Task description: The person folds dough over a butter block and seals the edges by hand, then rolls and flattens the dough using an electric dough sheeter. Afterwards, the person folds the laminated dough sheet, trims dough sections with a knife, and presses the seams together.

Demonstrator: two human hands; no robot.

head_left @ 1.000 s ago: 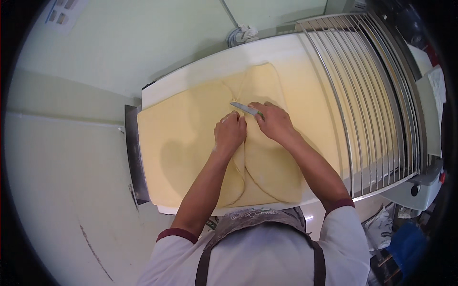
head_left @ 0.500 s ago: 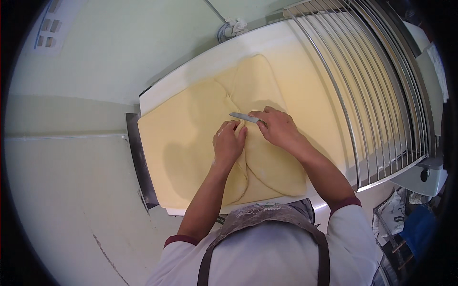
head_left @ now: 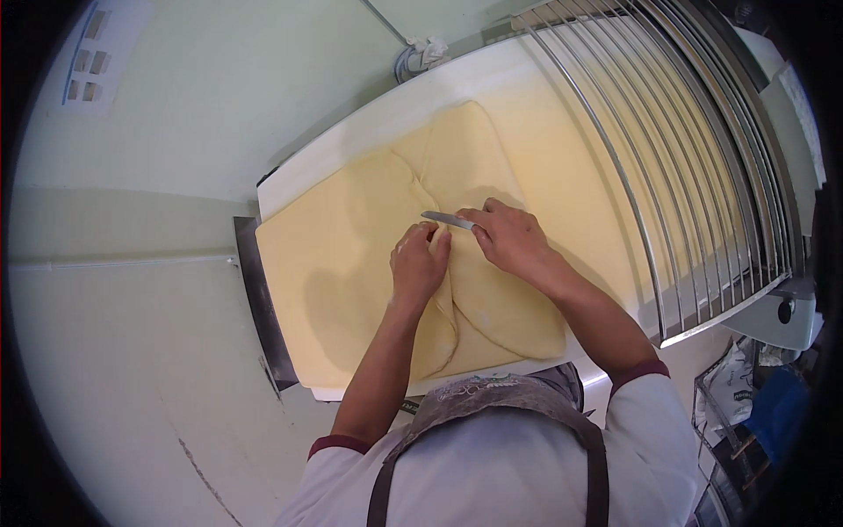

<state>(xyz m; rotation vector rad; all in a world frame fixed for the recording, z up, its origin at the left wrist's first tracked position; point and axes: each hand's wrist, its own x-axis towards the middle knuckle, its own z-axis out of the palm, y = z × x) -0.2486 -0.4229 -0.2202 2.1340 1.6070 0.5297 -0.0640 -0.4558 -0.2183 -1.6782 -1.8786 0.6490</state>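
Note:
A broad sheet of pale yellow dough [head_left: 351,255] lies in front of me, with flaps folded in so that their edges meet in an uneven seam near the middle. My left hand [head_left: 420,256] pinches the dough edge at this seam between thumb and fingers. Just to its right, my right hand [head_left: 509,235] grips a knife [head_left: 450,220] by the handle. The grey blade points left and lies over the seam, close above my left fingertips. Whether the blade cuts into the dough cannot be made out.
The dough rests on the white belt [head_left: 329,139] of a dough-rolling machine. A metal bar guard [head_left: 654,167] rises at the right, over the dough's far part. A dark metal edge plate [head_left: 263,303] borders the left end, beside a pale wall [head_left: 132,202].
The hands and the knife keep nearly the same pose at the seam. The whole view has shifted very slightly.

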